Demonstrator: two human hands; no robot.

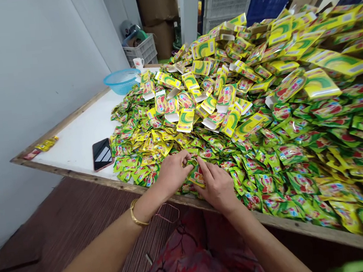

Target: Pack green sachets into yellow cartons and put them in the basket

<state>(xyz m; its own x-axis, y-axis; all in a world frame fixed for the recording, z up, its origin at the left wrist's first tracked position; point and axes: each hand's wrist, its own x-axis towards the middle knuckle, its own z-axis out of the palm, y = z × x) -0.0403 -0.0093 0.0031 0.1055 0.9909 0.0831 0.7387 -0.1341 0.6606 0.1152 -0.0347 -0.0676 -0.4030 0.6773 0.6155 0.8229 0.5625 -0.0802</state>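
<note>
My right hand (219, 187) is closed on a small yellow-green box (198, 177) with red print, held low over the near edge of the table. Beside it, my left hand (173, 172) has thumb and fingertips drawn together at the box's upper end; what they pinch is too small to make out. A gold bangle (136, 214) circles my left wrist. Under and around both hands lies a thick layer of green sachets (265, 183) with red and white print. Yellow sachets (157, 144) are mixed in just beyond my left hand.
Yellow and green cartons (228, 93), several with open flaps, are heaped behind the sachets. At left a phone (102, 154) lies on the white tabletop (70, 139), with a blue basket (121, 82) and white mug (138, 63) farther back. A wooden rim (115, 182) edges the table.
</note>
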